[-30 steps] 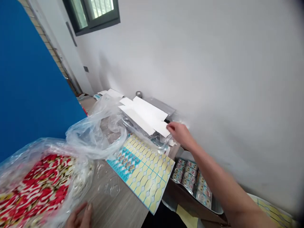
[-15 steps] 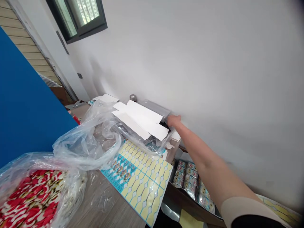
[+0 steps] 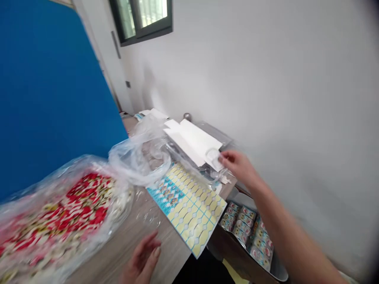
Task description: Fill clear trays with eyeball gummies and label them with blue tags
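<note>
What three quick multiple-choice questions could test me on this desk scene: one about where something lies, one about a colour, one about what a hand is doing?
1. Where does the sticker sheet lie?
A. on the wooden table, overhanging its edge
B. on the wall
C. inside the tray

2. What colour is the big panel on the left?
A. green
B. blue
C. white

3. What is the right hand doing?
A. resting flat on the table
B. pinching a small clear plastic piece
C. out of view

Answers: 1 A, its corner juts past the table. 2 B, plainly blue. 3 B, the fingertips close on the clear piece, by the white cards.
</note>
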The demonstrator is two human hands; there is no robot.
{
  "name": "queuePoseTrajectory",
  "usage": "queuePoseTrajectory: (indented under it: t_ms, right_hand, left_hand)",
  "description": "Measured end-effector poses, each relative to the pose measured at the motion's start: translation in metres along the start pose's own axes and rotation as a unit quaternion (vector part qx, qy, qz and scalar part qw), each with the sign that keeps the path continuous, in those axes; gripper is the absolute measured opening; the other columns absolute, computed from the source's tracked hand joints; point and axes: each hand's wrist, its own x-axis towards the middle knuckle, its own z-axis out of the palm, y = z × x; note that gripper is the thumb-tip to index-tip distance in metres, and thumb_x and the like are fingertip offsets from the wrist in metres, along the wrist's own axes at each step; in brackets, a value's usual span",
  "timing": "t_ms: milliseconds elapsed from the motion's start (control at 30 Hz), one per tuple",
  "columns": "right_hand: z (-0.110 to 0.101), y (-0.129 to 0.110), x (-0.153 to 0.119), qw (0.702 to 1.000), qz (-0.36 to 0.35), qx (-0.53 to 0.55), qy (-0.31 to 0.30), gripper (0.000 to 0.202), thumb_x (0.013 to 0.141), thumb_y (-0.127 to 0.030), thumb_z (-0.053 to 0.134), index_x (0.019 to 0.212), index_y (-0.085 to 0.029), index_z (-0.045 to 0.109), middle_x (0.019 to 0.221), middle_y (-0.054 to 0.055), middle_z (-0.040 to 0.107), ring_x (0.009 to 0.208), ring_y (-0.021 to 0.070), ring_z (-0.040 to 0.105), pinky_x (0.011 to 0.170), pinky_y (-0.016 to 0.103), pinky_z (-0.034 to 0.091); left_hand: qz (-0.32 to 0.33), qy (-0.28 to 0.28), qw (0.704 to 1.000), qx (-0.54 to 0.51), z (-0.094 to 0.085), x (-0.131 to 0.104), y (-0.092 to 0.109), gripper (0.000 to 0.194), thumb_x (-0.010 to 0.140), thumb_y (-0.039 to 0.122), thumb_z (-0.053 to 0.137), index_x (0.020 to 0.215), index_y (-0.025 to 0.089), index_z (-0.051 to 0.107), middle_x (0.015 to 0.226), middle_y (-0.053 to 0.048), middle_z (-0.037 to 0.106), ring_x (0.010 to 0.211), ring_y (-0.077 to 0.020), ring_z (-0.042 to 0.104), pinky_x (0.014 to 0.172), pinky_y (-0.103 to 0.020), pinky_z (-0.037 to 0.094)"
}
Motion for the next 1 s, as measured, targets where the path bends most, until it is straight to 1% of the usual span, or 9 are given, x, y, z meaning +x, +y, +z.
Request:
queuePoseTrajectory:
  t_ms: [33,133,200,267,333,467,667,833,1000]
  right_hand:
    - [0.024,-0.014,-0.025,0.982,-0.028,0.178,-0.061,0.034,0.091,-0.047,0.054,0.103,-0.018,0.067,0.089,0.006,0.069,0.076,0.0173,0.062,0.066,0.027,0.047]
    - [0.105,-0.056,-0.101,0.829,0.031,0.505,-0.238,0.036,0.078,-0.054,0.070,0.087,-0.019,0.067,0.076,0.001,0.062,0.062,0.0129,0.053,0.055,0.025,0.043]
    - [0.149,-0.079,-0.140,0.734,0.095,0.595,-0.313,0.035,0.073,-0.052,0.075,0.084,-0.020,0.065,0.075,0.000,0.059,0.059,0.0114,0.050,0.054,0.024,0.042]
    - [0.179,-0.094,-0.163,0.695,0.141,0.616,-0.343,0.036,0.072,-0.052,0.076,0.085,-0.021,0.063,0.074,-0.001,0.058,0.058,0.0113,0.050,0.053,0.024,0.043]
    - [0.194,-0.100,-0.170,0.729,0.138,0.573,-0.347,0.036,0.071,-0.051,0.077,0.085,-0.021,0.061,0.073,-0.001,0.059,0.058,0.0129,0.052,0.053,0.026,0.044]
    - [0.196,-0.100,-0.161,0.859,0.023,0.433,-0.271,0.027,0.079,-0.045,0.071,0.089,-0.022,0.063,0.081,0.004,0.068,0.073,0.0196,0.062,0.066,0.032,0.050]
    - [0.190,-0.104,-0.151,0.792,-0.013,0.468,-0.392,0.021,0.082,-0.041,0.067,0.086,-0.020,0.066,0.075,0.001,0.067,0.066,0.0171,0.064,0.067,0.033,0.053]
    - [0.193,-0.103,-0.149,0.805,0.002,0.455,-0.380,0.026,0.082,-0.044,0.066,0.077,-0.019,0.064,0.070,0.000,0.063,0.064,0.0153,0.061,0.064,0.030,0.052]
    - [0.194,-0.101,-0.150,0.788,0.023,0.480,-0.386,0.028,0.078,-0.046,0.070,0.079,-0.019,0.065,0.070,-0.001,0.063,0.064,0.0149,0.060,0.064,0.030,0.053]
  left_hand:
    - [0.017,-0.026,0.998,-0.055,0.006,-0.005,0.007,0.061,0.056,0.048,0.086,0.110,0.027,0.070,0.103,-0.008,0.074,0.105,-0.0281,0.065,0.085,-0.033,0.054]
    - [0.079,-0.108,0.969,-0.210,0.020,-0.013,0.021,0.071,0.066,0.044,0.082,0.132,0.029,0.058,0.136,-0.009,0.060,0.130,-0.0284,0.049,0.104,-0.037,0.043]
    - [0.091,-0.117,0.953,-0.263,0.018,-0.015,0.022,0.063,0.073,0.041,0.078,0.132,0.026,0.059,0.138,-0.011,0.058,0.127,-0.0287,0.051,0.103,-0.039,0.043]
    - [0.079,-0.100,0.951,-0.281,0.008,-0.016,0.017,0.055,0.076,0.036,0.076,0.127,0.023,0.062,0.132,-0.012,0.062,0.118,-0.0283,0.057,0.096,-0.038,0.046]
    - [0.069,-0.058,0.955,-0.283,-0.006,-0.019,0.007,0.053,0.075,0.032,0.077,0.124,0.021,0.063,0.125,-0.012,0.066,0.113,-0.0268,0.060,0.093,-0.036,0.046]
    - [0.039,0.018,0.958,-0.284,-0.025,-0.020,-0.012,0.055,0.071,0.028,0.081,0.123,0.021,0.063,0.119,-0.011,0.067,0.108,-0.0259,0.063,0.091,-0.036,0.047]
    - [0.013,-0.006,0.964,-0.266,-0.022,-0.015,-0.018,0.056,0.069,0.027,0.082,0.121,0.020,0.064,0.110,-0.010,0.068,0.095,-0.0214,0.062,0.077,-0.031,0.052]
    - [0.002,-0.046,0.960,-0.278,-0.022,-0.013,-0.012,0.039,0.069,0.029,0.082,0.105,0.019,0.070,0.105,-0.008,0.069,0.090,-0.0191,0.062,0.075,-0.031,0.052]
    - [0.012,-0.034,0.962,-0.269,-0.020,-0.008,-0.019,0.047,0.069,0.027,0.083,0.113,0.020,0.068,0.099,-0.006,0.067,0.086,-0.0154,0.059,0.073,-0.027,0.050]
